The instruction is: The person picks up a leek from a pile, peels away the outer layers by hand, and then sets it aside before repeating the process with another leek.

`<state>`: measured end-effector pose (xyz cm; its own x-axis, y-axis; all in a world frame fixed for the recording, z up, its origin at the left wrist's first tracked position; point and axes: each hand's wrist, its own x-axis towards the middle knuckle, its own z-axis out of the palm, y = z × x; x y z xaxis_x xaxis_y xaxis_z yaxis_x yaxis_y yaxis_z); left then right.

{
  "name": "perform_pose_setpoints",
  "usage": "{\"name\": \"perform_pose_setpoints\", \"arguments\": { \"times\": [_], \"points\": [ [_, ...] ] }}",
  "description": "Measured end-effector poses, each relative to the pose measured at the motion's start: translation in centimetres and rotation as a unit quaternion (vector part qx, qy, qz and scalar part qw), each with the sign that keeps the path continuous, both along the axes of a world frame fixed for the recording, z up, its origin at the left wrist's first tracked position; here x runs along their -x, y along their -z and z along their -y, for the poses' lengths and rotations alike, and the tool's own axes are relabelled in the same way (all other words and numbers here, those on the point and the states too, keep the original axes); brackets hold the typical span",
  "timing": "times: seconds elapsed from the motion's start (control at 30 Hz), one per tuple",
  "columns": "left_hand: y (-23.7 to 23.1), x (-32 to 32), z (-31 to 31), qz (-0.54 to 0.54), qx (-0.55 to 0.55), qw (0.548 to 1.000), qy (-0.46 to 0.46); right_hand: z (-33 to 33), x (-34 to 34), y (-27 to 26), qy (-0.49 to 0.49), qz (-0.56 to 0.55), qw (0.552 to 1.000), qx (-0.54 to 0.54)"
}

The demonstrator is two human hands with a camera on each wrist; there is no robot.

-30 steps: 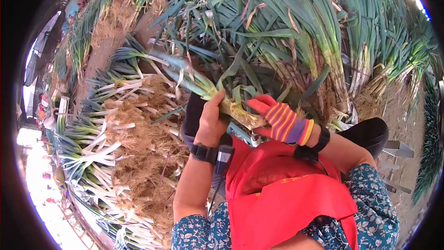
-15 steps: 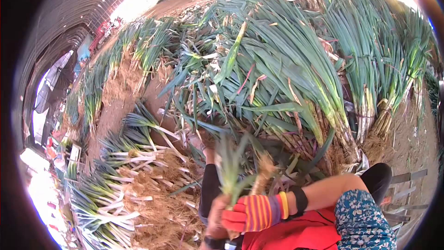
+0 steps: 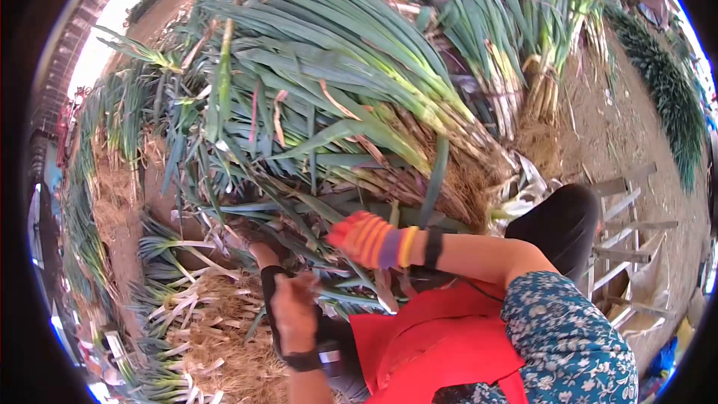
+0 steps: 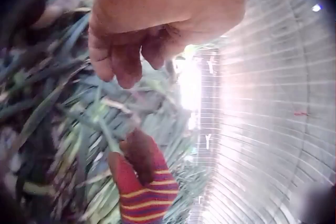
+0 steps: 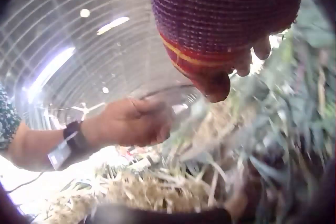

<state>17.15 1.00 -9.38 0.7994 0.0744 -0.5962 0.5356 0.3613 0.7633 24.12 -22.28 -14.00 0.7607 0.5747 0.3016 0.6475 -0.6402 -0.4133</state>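
Note:
In the head view my bare left hand [image 3: 294, 314] is over my knee, blurred, beside the trimmed leeks [image 3: 191, 292]. Its fingers hang loosely bent in the left wrist view, and nothing shows between them. My right hand [image 3: 366, 239], in a striped red, orange and purple glove, reaches over loose leek leaves [image 3: 299, 206] at the near side of the big heap. From the left wrist view, the glove's thumb [image 4: 125, 174] stands apart from the fingers, with no leek in the gap. A leek [image 3: 146, 49] with spread leaves appears at the heap's back left.
Untrimmed leeks [image 3: 336, 75] lie piled in front, with tied bundles [image 3: 546, 67] behind on the right. Pale roots [image 3: 224, 337] fill the near left. A metal rack [image 3: 628, 247] stands beside my right knee. My red apron [image 3: 441, 337] covers my lap.
My hands have parted; the leek they held is gone from them. The left hand is now by my knee, the right over the loose leaves. The head view has swung right.

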Motion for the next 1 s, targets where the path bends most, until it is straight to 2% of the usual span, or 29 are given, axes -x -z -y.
{"name": "perform_pose_setpoints", "arguments": {
  "times": [0.03,0.07,0.1,0.13,0.17,0.23,0.27,0.3,0.33,0.37,0.43,0.53,0.57,0.6,0.67,0.7,0.77,0.8,0.83,0.87,0.93,1.0],
  "points": [
    [1.5,1.3,2.5,-0.033,0.0,0.999,0.023,2.5,2.1,1.8,0.036,-0.043,0.998,-0.031],
    [2.5,2.4,5.0,-0.065,0.003,0.997,0.042,6.0,2.7,1.9,0.046,-0.168,0.979,-0.103],
    [3.3,3.4,7.1,-0.064,0.009,0.996,0.065,8.5,3.3,3.4,0.158,-0.042,0.984,-0.069],
    [3.8,4.1,8.6,-0.063,0.013,0.994,0.088,11.0,3.4,3.7,0.291,-0.15,0.945,-0.014],
    [4.0,4.4,9.6,-0.064,0.006,0.994,0.089,13.6,4.3,3.1,0.359,-0.111,0.926,-0.019],
    [4.0,4.4,11.4,-0.089,0.057,0.982,0.154,16.4,5.4,6.8,0.488,0.061,0.869,0.061],
    [4.0,4.3,12.0,-0.083,0.05,0.984,0.153,17.6,5.8,8.4,0.488,0.064,0.869,0.052],
    [4.1,3.9,12.5,-0.076,0.068,0.986,0.135,18.5,5.9,9.8,0.46,-0.151,0.875,0.026],
    [3.8,3.4,12.9,-0.067,0.088,0.987,0.117,18.8,5.7,10.4,0.405,-0.357,0.842,0.002],
    [2.9,2.8,13.3,-0.065,0.095,0.988,0.099,18.5,5.5,10.2,0.398,-0.351,0.848,-0.007],
    [1.5,1.7,13.7,-0.044,0.086,0.991,0.097,17.3,6.9,9.7,0.432,-0.366,0.817,-0.107],
    [0.1,0.5,13.8,-0.004,0.074,0.993,0.096,15.4,8.4,4.2,0.404,-0.384,0.825,-0.089],
    [0.4,0.2,13.6,0.011,0.054,0.993,0.101,15.2,9.4,4.6,0.372,-0.362,0.851,-0.085],
    [0.6,0.1,13.6,0.024,0.036,0.994,0.105,14.8,10.8,4.9,0.368,-0.358,0.854,-0.083],
    [-0.6,-1.5,16.0,0.053,0.019,0.994,0.094,13.6,13.6,4.9,0.306,-0.194,0.932,-0.027],
    [-1.1,-1.8,16.7,0.081,0.018,0.994,0.074,13.2,15.1,4.6,0.299,-0.189,0.935,-0.027],
    [-2.0,-2.3,17.2,0.111,0.014,0.993,0.041,12.8,18.0,2.8,0.273,-0.09,0.953,0.099],
    [-2.5,-2.6,17.2,0.113,0.073,0.989,0.059,12.9,18.7,1.7,0.263,-0.086,0.956,0.097],
    [-2.9,-2.3,16.8,0.115,0.131,0.982,0.077,13.3,19.4,0.4,0.239,-0.061,0.969,0.029],
    [-3.2,-1.7,16.5,0.123,0.128,0.982,0.07,13.5,19.7,-0.6,0.215,-0.035,0.975,-0.041],
    [-4.2,-0.6,15.4,0.124,0.128,0.983,0.037,13.4,19.7,-2.4,0.206,0.01,0.977,-0.06],
    [-5.6,1.1,13.6,0.137,0.122,0.983,0.02,13.0,19.5,-4.6,0.204,-0.077,0.974,-0.064]
  ]
}}
